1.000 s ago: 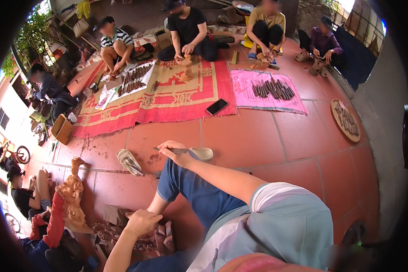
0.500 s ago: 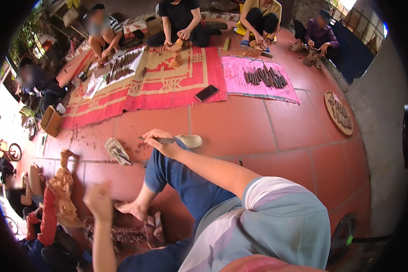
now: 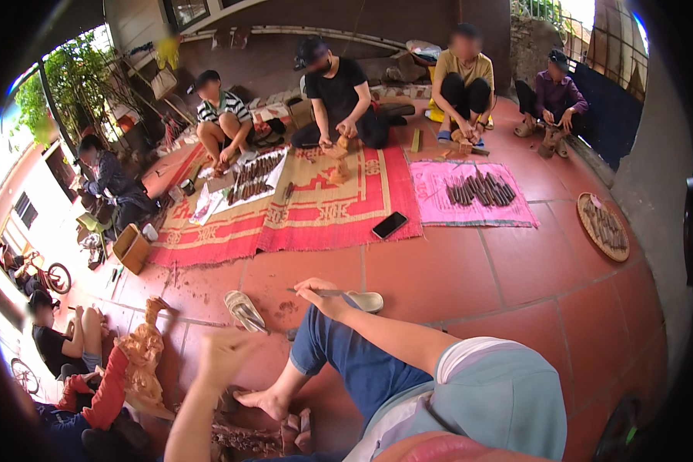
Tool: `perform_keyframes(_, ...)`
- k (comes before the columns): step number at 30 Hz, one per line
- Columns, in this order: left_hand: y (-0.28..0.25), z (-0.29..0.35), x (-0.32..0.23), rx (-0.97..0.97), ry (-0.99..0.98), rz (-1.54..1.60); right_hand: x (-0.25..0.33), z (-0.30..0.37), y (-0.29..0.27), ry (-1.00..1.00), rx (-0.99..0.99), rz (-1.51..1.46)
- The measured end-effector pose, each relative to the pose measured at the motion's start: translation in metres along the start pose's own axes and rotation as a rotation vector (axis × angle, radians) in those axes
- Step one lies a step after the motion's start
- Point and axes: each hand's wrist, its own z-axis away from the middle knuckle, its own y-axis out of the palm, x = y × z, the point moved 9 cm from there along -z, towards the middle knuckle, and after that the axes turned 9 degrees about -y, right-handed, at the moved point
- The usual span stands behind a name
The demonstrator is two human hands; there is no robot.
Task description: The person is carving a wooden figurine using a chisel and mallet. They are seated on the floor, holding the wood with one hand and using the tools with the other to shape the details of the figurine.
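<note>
Head view, with twelve o'clock pointing straight away from us: our right hand (image 3: 323,300) pinches a thin dark tool (image 3: 330,292) above or against our bent knee (image 3: 321,335); we cannot tell whether it touches the knee. The tool sits within that grip, and its long axis runs close to nine-to-three. A slender end pokes out past the fingers toward nine o'clock, while a broader length shows toward three. We cannot tell which end, if either, is sharpened.

Our left hand (image 3: 227,354) hangs raised at about eight o'clock from the right one, well apart from the tool. It is blurred, so we cannot tell whether its fingers are spread or pressed together, and we make out nothing in it. The reddish carved wood (image 3: 248,440) lies near six o'clock from the left hand and near seven from the right, so the left is the nearer of the two. Our left forearm (image 3: 191,420) hides part of the wood, but what shows stretches roughly nine-to-three, with chunky lobes at the three o'clock end. Our bare foot (image 3: 266,402) lies just beside it, on the twelve o'clock side, toes toward nine. One pale sandal (image 3: 244,310) lies at nine o'clock from the right hand.
</note>
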Motion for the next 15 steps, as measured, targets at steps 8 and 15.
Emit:
perform_keyframes(8, 0.062, 0.057, -0.024, 0.153, 0.208, -0.287, 0.018, 0.002, -0.008, -0.113, -0.015, 0.090)
perform_keyframes(15, 0.063, 0.079, 0.061, 0.039, -0.607, 0.464, 0.020, 0.002, -0.004, -0.086, -0.030, 0.005)
